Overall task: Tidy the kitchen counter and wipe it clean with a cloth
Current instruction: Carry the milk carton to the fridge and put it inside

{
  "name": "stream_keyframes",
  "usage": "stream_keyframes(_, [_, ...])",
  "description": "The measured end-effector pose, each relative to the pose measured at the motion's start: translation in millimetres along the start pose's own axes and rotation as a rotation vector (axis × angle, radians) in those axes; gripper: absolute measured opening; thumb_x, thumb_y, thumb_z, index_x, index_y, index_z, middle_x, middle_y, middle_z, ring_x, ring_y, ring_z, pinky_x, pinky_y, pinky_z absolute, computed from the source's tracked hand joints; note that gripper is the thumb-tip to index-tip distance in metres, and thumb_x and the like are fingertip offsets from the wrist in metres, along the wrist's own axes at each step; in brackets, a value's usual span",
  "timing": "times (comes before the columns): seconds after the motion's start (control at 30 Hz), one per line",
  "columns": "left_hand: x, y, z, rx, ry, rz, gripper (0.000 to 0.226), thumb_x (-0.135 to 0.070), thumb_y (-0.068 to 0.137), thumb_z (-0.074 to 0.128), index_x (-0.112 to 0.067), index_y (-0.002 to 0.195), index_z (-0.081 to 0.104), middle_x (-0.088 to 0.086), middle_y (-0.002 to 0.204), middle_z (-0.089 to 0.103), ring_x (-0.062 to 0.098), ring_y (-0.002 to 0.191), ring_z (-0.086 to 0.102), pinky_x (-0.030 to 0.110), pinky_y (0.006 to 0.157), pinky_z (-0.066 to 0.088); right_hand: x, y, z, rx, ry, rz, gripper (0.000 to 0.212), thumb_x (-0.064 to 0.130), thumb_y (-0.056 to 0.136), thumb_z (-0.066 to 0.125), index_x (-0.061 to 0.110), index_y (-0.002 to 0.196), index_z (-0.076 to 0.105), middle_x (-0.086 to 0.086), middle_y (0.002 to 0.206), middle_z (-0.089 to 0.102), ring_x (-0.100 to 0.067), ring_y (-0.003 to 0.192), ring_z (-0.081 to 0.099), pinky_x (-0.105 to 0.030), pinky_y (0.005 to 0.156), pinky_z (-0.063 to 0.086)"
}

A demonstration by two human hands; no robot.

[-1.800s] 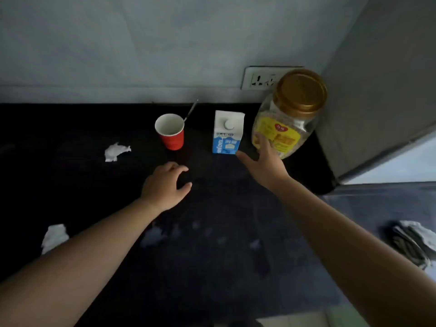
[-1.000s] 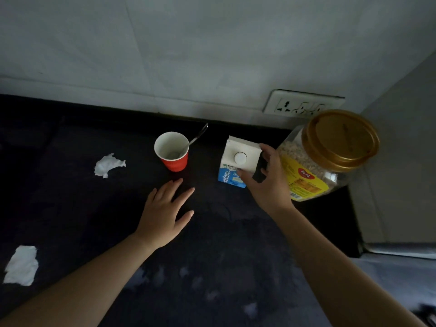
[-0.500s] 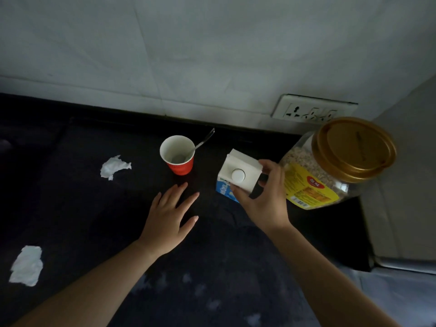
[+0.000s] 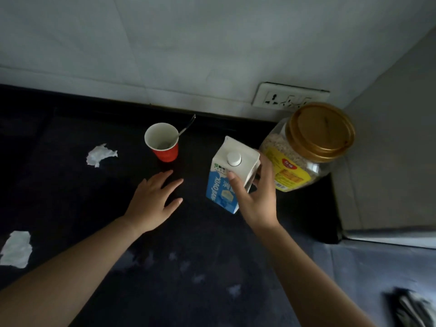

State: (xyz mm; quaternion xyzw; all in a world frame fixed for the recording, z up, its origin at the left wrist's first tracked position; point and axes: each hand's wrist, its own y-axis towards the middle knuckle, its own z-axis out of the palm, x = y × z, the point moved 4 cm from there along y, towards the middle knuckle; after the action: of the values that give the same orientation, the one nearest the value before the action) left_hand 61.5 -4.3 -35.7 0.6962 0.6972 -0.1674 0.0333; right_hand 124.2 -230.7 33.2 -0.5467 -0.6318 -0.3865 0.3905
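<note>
Lifted and tilted since 0.5 s ago, milk carton [image 4: 227, 178] sits clamped in right hand [image 4: 258, 199]; left hand [image 4: 153, 199] lies flat, empty; tidying begun.

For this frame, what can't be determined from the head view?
- Carton: whether it is lifted or resting; the right hand covers its near corner.
- Striped object, bottom right: blurred, cut by the frame edge; identity unclear.
- Red cup: contents too dim; the spoon bowl is hidden inside.

I see a red cup [image 4: 165, 147] with a white inside, a blue-and-white carton [image 4: 224, 178], a gold-lidded clear jar [image 4: 306, 147] with a yellow label, white paper scraps [image 4: 100, 155] on the black counter [image 4: 70, 197].
</note>
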Motion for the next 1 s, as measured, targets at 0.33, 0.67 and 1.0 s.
stream_keyframes(0.33, [-62, -95, -44, -0.21, -0.303, -0.183, 0.046, -0.041, 0.089, 0.051, -0.022, 0.132, 0.049, -0.004, 0.132, 0.052, 0.012, 0.122, 0.048, 0.029, 0.099, 0.04, 19, -80, -52, 0.104, 0.163, 0.072, 0.076, 0.073, 0.069, 0.057, 0.041, 0.134, 0.033, 0.006, 0.132, 0.045, -0.013, 0.124, 0.047, -0.048, 0.098, 0.045])
stream_keyframes(0.67, [-130, -299, 3, -0.462, -0.908, -0.826, 0.018, -0.031, 0.091, 0.053, -0.036, 0.107, 0.059, -0.025, 0.101, 0.062, -0.01, 0.095, 0.055, 0.006, 0.074, 0.037, 20, -192, -42, 0.57, 0.119, 0.006, 0.053, 0.058, 0.074, 0.061, 0.044, 0.121, 0.041, 0.002, 0.117, 0.052, -0.012, 0.103, 0.059, -0.045, 0.081, 0.055])
stream_keyframes(1.0, [-163, -494, 36, -0.726, -1.003, -1.236, 0.014, -0.033, 0.091, 0.052, -0.035, 0.099, 0.063, -0.021, 0.102, 0.064, -0.017, 0.09, 0.054, 0.003, 0.069, 0.038, 69, -293, 19, 0.977, 0.009, -0.24, 0.057, 0.07, 0.065, 0.061, 0.048, 0.114, 0.043, 0.006, 0.118, 0.051, -0.009, 0.109, 0.056, -0.045, 0.088, 0.051])
